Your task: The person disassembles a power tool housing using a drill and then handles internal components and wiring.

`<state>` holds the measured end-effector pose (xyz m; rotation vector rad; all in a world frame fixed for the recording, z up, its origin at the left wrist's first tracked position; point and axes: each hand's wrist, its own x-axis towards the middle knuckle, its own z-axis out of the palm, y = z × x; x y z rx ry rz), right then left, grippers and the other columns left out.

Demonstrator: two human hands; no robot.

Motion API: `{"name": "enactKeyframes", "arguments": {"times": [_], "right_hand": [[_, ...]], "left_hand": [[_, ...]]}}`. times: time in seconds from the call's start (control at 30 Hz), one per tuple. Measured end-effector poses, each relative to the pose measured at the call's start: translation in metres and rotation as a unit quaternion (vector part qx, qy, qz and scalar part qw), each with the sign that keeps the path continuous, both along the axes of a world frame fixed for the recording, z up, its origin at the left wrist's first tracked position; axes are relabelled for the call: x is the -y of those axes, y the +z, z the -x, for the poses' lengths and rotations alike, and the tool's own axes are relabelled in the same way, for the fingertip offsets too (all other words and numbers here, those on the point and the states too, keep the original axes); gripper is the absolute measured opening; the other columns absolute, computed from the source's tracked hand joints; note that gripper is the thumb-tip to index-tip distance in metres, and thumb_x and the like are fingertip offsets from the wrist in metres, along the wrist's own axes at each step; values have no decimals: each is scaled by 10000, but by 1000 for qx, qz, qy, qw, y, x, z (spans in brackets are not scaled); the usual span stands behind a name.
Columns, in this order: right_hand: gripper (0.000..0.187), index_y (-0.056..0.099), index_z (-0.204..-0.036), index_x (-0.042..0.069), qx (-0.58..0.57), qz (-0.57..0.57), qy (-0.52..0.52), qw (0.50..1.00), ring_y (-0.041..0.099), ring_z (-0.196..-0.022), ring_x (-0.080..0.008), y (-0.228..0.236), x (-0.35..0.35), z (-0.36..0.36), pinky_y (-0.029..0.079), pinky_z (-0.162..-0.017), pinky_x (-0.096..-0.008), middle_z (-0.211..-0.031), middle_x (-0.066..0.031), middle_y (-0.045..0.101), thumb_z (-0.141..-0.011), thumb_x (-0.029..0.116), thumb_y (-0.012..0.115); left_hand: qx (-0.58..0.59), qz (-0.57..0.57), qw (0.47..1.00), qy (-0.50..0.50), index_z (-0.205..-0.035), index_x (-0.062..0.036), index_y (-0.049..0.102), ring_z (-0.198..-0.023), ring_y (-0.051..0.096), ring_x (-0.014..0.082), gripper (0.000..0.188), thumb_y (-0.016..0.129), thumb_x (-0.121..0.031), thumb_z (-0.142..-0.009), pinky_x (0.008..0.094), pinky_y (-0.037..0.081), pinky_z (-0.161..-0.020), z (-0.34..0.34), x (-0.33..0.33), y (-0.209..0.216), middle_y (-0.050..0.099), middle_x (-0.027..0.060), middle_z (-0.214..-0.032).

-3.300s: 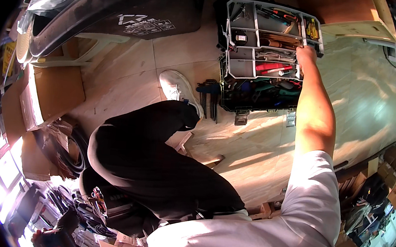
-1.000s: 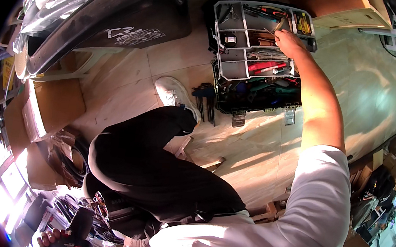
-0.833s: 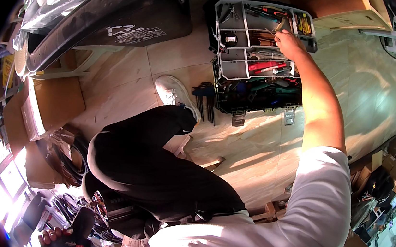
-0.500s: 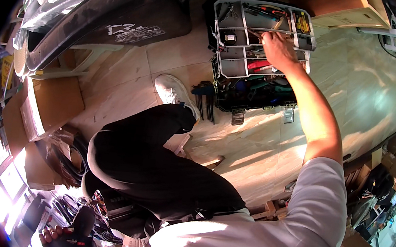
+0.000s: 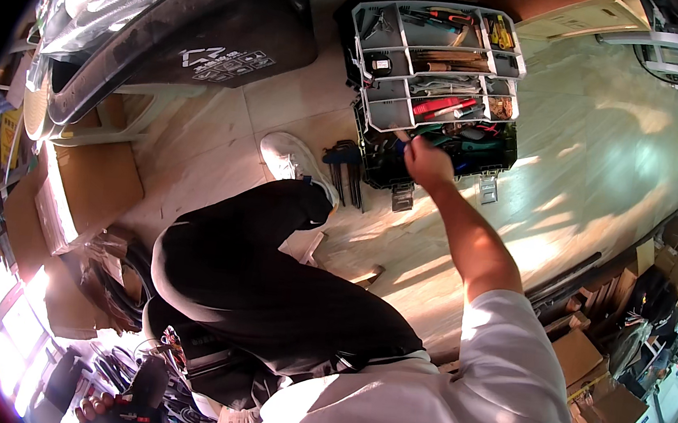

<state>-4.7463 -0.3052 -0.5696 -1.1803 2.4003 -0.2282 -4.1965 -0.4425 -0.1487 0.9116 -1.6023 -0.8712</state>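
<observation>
My right hand (image 5: 429, 163) is over the front, lower bin (image 5: 381, 166) of an open toolbox, fingers curled closed. A short pale tip shows at its thumb side; what the fingers hold is hidden. Above the bin, a grey divided tray (image 5: 388, 116) carries brown-handled slim tools (image 5: 454, 61), a red-handled tool (image 5: 441, 107), yellow tools (image 5: 502, 35) and a tape measure (image 5: 380, 65). Green-handled tools (image 5: 478, 146) lie in the bin. At the lower left, the fingers of my left hand (image 5: 95, 407) wrap round a black tool with red marks (image 5: 137, 413).
A folding hex key set (image 5: 344, 167) lies on the floor between the toolbox and my shoe (image 5: 291, 157). A large black bin (image 5: 233, 43) stands at upper left, above a cardboard box (image 5: 98, 186). Cables and boxes crowd the lower left; more boxes (image 5: 580, 357) line the right.
My right hand has moved from the upper tray toward me, down to the lower bin. The brown-handled tools in the tray are now uncovered. My left hand keeps its hold.
</observation>
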Motion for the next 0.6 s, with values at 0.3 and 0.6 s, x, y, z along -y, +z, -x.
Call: {"name": "enactKeyframes", "arguments": {"times": [0.3,0.6], "right_hand": [[271,546,-839,80,-31,49,-52,997,630,-714,-417,-7,-18,-28,501,-630,-528,-771,-185,641,-950,323,500],[365,627,-1170,72,422,332,-364,761,407,-454,-34,95,26,64,298,-393,-207,-618,42,491,-1022,363,464]], "left_hand": [[119,-37,974,192,-1149,83,534,-710,640,249,475,437,-340,-954,390,574,-627,26,-22,10,628,157,-928],[387,73,881,262,-1111,96,549,-659,628,214,550,465,-419,-936,356,568,-600,60,-23,5,629,124,-882]]}}
